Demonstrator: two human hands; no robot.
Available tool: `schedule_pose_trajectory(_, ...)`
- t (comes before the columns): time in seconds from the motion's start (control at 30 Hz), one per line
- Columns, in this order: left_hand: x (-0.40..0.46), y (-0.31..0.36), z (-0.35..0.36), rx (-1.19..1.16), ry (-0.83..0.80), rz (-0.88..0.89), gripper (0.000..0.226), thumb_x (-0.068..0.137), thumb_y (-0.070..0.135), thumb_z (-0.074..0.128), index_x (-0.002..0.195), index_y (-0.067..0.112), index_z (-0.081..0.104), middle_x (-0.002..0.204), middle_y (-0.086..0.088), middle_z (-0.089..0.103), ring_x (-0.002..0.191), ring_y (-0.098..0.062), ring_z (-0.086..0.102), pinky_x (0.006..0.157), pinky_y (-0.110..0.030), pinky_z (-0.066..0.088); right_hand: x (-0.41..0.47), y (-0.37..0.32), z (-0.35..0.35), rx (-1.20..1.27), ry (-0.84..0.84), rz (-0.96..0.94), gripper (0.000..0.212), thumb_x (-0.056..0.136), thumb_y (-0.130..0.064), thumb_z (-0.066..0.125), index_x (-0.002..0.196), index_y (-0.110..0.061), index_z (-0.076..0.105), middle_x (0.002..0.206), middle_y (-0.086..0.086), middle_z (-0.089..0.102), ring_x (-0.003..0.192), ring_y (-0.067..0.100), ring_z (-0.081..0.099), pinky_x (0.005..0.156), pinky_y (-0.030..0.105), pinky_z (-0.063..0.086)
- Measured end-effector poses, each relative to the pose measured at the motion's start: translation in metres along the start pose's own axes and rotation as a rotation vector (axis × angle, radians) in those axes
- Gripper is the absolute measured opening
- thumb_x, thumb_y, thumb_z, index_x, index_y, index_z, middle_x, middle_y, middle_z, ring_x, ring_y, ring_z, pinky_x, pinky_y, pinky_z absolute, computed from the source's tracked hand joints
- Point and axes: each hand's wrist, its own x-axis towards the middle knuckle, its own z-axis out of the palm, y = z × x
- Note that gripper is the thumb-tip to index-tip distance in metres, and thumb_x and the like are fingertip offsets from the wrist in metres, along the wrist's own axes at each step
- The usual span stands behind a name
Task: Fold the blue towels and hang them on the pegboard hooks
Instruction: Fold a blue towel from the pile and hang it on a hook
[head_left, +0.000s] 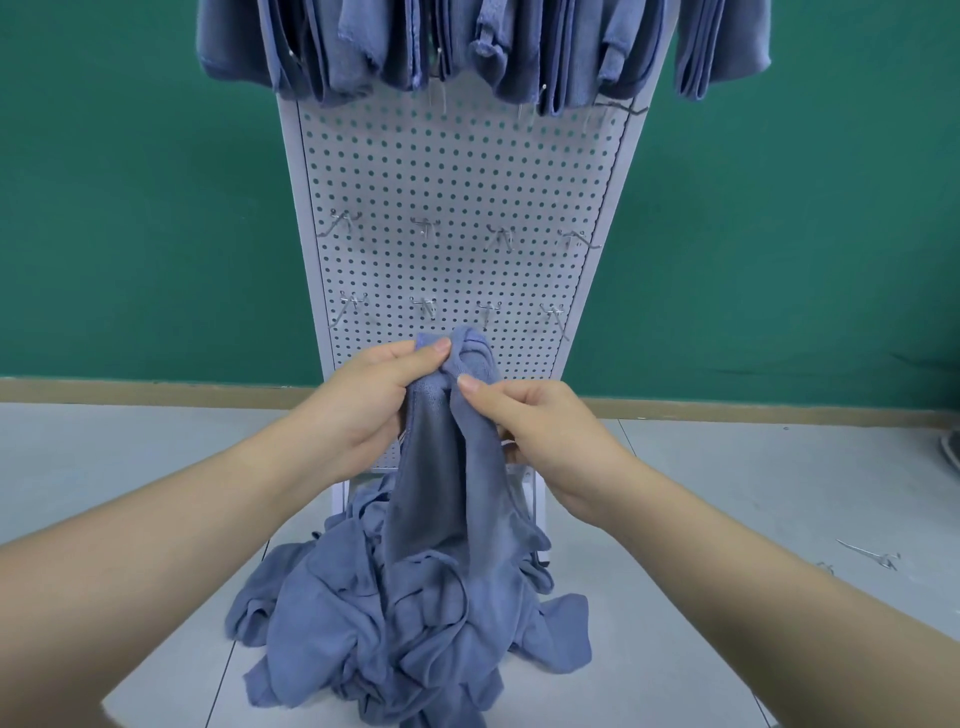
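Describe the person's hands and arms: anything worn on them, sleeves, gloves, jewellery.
Both forearms are bare as far as the frame shows; no sleeves are visible. The left hand and right hand wear no gloves, and no watch, bracelet or ring shows. Fingernails are short and unpainted.

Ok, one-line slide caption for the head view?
Both hands, left hand and right hand, lift a blue towel from the pile before the pegboard.

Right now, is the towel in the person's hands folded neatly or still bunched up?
Bunched up. The towel hangs in loose creases from both hands, left and right, with no flat fold.
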Motion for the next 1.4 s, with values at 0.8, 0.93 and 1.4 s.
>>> schedule_pose_trajectory(0.8, -0.009, -0.014, 0.014, 0.471, 0.21, 0.245, 0.044, 0.103, 0.029, 0.062, 0.081, -0.008, 0.054, 0.061, -0.002, 0.043, 0.055, -0.013, 0.035, 0.053, -0.023, 0.032, 0.0, -0.003, -0.001, -0.325, 0.299, -0.338, 0.025, 0.091, -0.016, 0.076, 0.072, -0.001, 0.07, 0.056, 0.012, 0.039, 0.056, 0.011, 0.03, 0.054, 0.028, 0.029)
schedule_pose_trajectory(0.93, -0.01, -0.013, 0.012, 0.448, 0.19, 0.22, 0.043, 0.103, 0.031, 0.063, 0.084, -0.008, 0.058, 0.068, -0.01, 0.051, 0.064, -0.018, 0.041, 0.063, -0.029, 0.035, 0.001, -0.006, -0.007, -0.229, 0.349, -0.275, 0.026, 0.09, 0.002, 0.064, 0.089, -0.017, 0.082, 0.049, -0.01, 0.03, 0.05, 0.008, 0.027, 0.049, 0.016, 0.028)
schedule_pose_trajectory(1.4, -0.009, -0.002, 0.008, 0.174, 0.047, -0.041, 0.029, 0.099, 0.027, 0.065, 0.105, 0.002, 0.079, 0.111, -0.022, 0.076, 0.105, -0.035, 0.072, 0.111, -0.05, 0.045, -0.01, 0.0, 0.004, -0.475, 0.23, -0.417, 0.043, 0.085, 0.01, 0.057, 0.105, -0.018, 0.083, 0.057, -0.019, 0.055, 0.057, 0.004, 0.047, 0.063, 0.011, 0.037)
